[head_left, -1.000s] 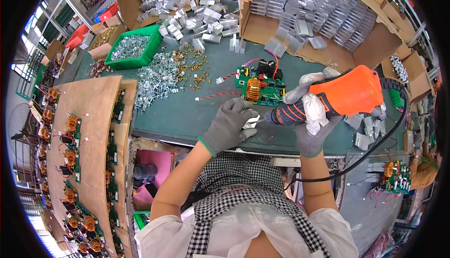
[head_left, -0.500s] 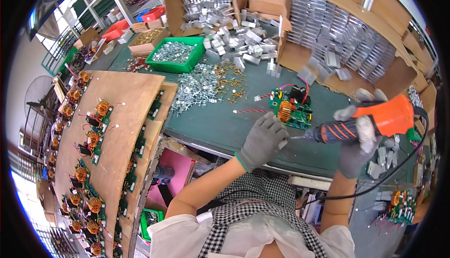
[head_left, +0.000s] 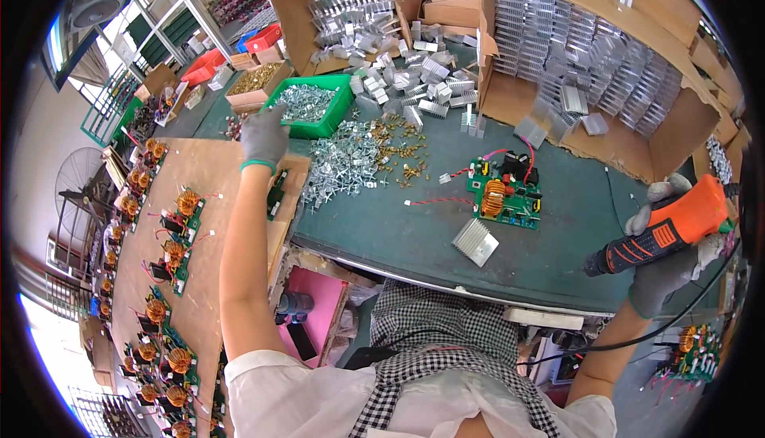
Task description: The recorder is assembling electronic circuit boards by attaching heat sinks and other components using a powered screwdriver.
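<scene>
My right hand (head_left: 663,267), in a grey glove, is wrapped round an orange and black electric screwdriver (head_left: 665,227) at the bench's right side. Its tip points left and down, touching nothing. At the left, my gloved left hand (head_left: 264,137) reaches to the near-left corner of a green bin of screws (head_left: 307,103), beside some small red parts (head_left: 234,127); its fingertips are hidden. Between my hands lies a green circuit board (head_left: 510,199) with a copper coil and loose wires. A silver finned heat sink (head_left: 476,242) rests flat just in front of the board.
Loose screws (head_left: 339,163) and brass pieces (head_left: 405,151) are heaped before the bin. Heat sinks (head_left: 434,80) lie piled behind; more fill a cardboard box (head_left: 510,103). A wooden panel (head_left: 231,191) at left carries several finished boards. The screwdriver's black cable (head_left: 637,342) crosses my right forearm.
My left hand has moved from beside the circuit board to the green bin, leaving the heat sink in plain view. My right hand has drawn the screwdriver away to the right.
</scene>
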Demonstrator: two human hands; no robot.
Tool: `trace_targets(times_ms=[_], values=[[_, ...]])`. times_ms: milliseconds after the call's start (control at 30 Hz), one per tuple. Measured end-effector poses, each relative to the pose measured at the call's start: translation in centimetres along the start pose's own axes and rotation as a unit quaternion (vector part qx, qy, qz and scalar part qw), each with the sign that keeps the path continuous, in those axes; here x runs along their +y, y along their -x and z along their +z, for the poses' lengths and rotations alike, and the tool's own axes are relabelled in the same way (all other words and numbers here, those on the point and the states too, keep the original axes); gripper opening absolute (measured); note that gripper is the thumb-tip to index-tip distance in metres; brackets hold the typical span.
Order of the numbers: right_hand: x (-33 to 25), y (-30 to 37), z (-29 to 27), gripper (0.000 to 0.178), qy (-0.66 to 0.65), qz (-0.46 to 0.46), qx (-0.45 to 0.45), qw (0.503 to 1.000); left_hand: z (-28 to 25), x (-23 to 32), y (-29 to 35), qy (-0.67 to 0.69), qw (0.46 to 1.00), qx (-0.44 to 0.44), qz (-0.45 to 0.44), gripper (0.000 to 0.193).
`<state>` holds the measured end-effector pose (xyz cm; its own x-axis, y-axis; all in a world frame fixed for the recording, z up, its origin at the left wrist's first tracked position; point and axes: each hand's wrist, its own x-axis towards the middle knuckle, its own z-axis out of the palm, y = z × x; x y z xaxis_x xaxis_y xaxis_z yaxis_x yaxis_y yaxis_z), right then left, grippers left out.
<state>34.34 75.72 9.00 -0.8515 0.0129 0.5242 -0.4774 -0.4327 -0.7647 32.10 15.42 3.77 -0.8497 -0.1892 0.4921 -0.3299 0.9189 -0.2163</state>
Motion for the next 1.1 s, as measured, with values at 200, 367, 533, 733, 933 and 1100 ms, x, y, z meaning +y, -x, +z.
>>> trace_targets(times_ms=[200, 367, 533, 733, 933, 1100], values=[[0.9, 0.0, -1.9, 0.088, 0.001, 0.046, -0.017, 0.999, -1.2, -0.4, 1.1, 0.168, 0.985, 0.029, -0.036, 0.041], [1.8, 1.1, -0.2, 0.086, 0.128, 0.058, -0.008, 0.990, -1.8, 2.3, 2.7, 0.262, 0.965, 0.025, -0.009, 0.040], [3.0, 1.5, 0.1, 0.067, 0.466, -0.119, -0.239, 0.843, -4.6, 10.1, 4.2, 0.366, 0.921, 0.026, 0.127, 0.034], [4.8, 4.5, -2.4, 0.065, 0.631, -0.089, -0.455, 0.622, -6.5, 20.9, 9.0, 0.403, 0.834, -0.070, 0.371, 0.038], [5.8, 5.9, -8.8, 0.051, 0.722, -0.133, -0.429, 0.527, -6.4, 26.6, 12.9, 0.300, 0.888, -0.247, 0.247, 0.052], [4.5, 5.2, -8.6, 0.048, 0.735, -0.064, -0.304, 0.603, -6.1, 27.5, 14.7, 0.401, 0.863, -0.189, 0.243, 0.059]])
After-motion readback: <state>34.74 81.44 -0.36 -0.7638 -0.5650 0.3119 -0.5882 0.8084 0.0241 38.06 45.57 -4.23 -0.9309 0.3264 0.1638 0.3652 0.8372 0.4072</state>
